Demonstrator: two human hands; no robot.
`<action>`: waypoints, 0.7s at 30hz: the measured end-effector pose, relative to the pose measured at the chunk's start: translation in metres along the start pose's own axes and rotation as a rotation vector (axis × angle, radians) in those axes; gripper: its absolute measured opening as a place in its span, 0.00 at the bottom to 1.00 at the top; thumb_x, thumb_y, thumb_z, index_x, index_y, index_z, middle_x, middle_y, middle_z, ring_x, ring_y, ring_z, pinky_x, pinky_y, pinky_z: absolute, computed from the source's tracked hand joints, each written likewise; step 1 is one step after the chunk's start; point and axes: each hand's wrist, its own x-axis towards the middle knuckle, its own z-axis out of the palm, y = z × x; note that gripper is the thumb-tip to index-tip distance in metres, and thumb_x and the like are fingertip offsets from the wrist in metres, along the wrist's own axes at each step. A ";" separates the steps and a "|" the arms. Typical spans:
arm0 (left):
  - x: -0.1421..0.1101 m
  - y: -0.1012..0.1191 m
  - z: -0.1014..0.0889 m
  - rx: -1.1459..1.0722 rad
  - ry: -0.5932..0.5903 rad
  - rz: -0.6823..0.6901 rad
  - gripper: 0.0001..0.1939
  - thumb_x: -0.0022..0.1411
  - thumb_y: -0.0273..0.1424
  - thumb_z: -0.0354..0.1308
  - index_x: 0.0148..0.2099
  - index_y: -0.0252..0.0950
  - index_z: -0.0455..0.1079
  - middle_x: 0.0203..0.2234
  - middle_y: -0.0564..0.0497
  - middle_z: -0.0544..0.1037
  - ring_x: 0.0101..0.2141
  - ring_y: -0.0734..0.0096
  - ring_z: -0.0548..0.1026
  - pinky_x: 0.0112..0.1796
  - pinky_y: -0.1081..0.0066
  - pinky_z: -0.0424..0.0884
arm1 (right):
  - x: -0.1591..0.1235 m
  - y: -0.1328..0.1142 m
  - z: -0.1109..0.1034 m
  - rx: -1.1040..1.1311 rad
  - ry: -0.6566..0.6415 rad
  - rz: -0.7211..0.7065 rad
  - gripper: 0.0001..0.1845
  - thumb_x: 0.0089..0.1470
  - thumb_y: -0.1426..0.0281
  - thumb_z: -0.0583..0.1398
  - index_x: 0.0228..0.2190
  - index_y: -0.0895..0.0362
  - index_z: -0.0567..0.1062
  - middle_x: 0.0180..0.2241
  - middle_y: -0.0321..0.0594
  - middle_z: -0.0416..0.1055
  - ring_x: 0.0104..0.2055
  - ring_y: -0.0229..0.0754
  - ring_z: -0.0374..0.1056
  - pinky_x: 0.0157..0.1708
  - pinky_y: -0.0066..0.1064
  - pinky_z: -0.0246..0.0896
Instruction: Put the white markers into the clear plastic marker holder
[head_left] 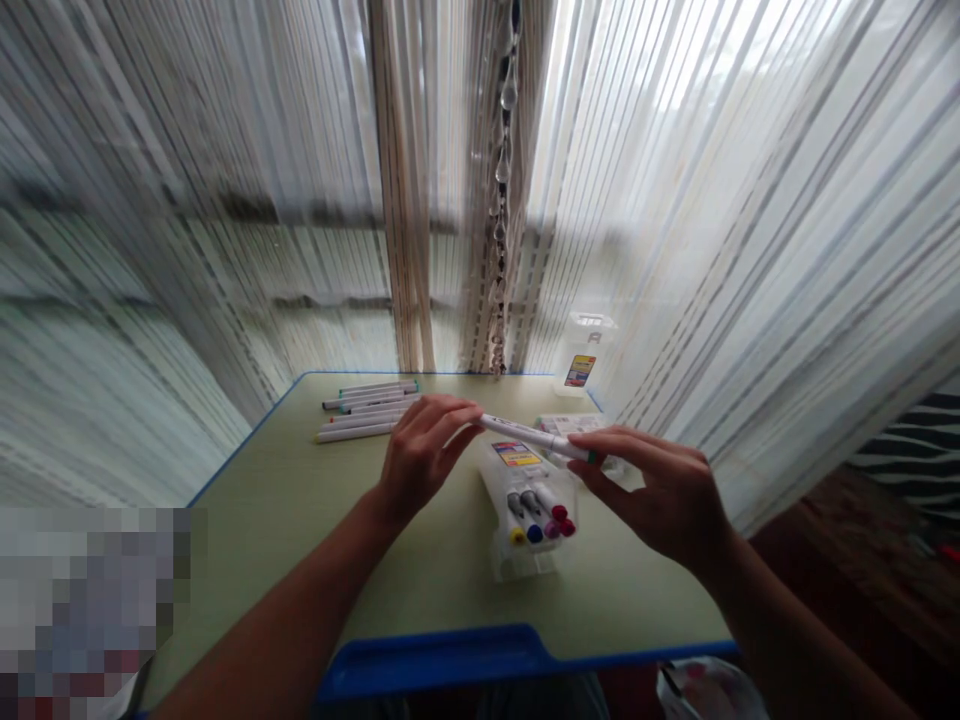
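Observation:
Between my two hands a white marker (525,433) with a green end is held up, roughly level. My left hand (427,445) pinches its left end. The green-tipped end sits between the thumb and fingers of my right hand (652,485). Just below the marker lies a clear plastic case (491,490) with a yellow and blue label. Several markers (536,510) with yellow, blue, purple and red ends rest inside it. Behind my left hand, several more white markers (364,412) lie side by side on the table.
The pale green table (262,530) has a blue edge and a blue front tray (442,655). Another clear container (581,360) stands at the back right, near a flat clear package (574,428). Striped string curtains (247,180) hang behind. A plastic bag (709,688) is below the front edge.

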 end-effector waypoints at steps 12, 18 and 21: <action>-0.001 0.003 0.002 -0.035 -0.001 0.029 0.17 0.66 0.23 0.63 0.56 0.37 0.71 0.44 0.45 0.81 0.45 0.65 0.79 0.48 0.64 0.76 | -0.002 -0.003 -0.006 0.137 0.017 0.263 0.08 0.54 0.70 0.71 0.38 0.55 0.82 0.31 0.35 0.84 0.29 0.38 0.81 0.32 0.23 0.78; 0.001 0.006 0.001 -0.027 0.000 0.033 0.19 0.65 0.24 0.64 0.57 0.36 0.70 0.45 0.45 0.80 0.46 0.66 0.79 0.50 0.65 0.76 | -0.008 -0.009 -0.013 0.066 0.061 0.323 0.09 0.54 0.69 0.71 0.39 0.53 0.83 0.32 0.38 0.84 0.31 0.43 0.82 0.33 0.28 0.80; 0.000 0.006 0.002 -0.008 0.000 0.016 0.18 0.65 0.27 0.65 0.56 0.35 0.70 0.46 0.44 0.80 0.47 0.64 0.79 0.51 0.65 0.76 | -0.005 -0.021 -0.024 -0.008 0.166 0.377 0.10 0.54 0.66 0.71 0.40 0.52 0.83 0.30 0.39 0.84 0.29 0.45 0.82 0.30 0.30 0.80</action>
